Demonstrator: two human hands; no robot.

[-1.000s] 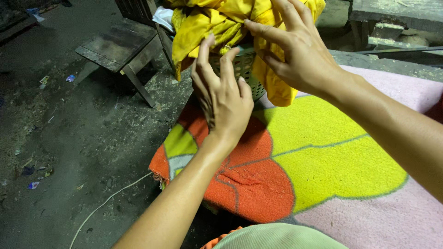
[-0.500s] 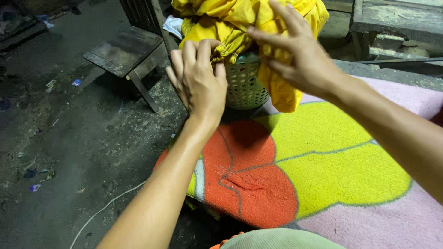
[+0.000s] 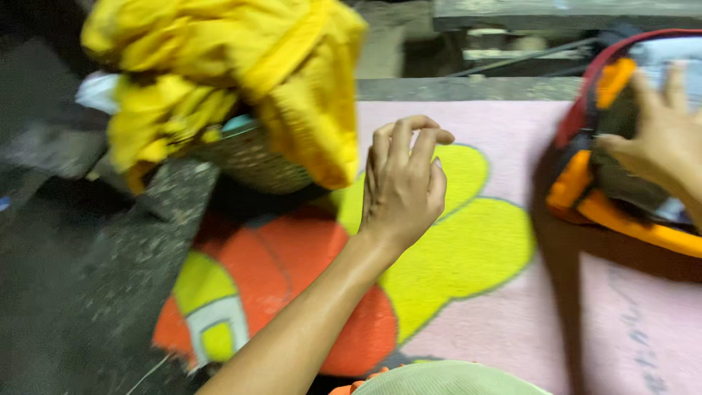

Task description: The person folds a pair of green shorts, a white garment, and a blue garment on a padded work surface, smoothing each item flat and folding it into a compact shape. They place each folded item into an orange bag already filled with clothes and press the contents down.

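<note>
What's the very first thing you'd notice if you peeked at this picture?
The big heap of bright yellow cloth at the top left, spilling over a woven basket. Next, the pink mat with its yellow and orange cartoon shapes, under the left hand in the middle. At the right edge, the right hand touches an orange and red bag.

An orange, red and dark bag (image 3: 621, 190) is lying at the right edge of the pink mat and is being touched on its top by the right hand (image 3: 662, 139).
</note>
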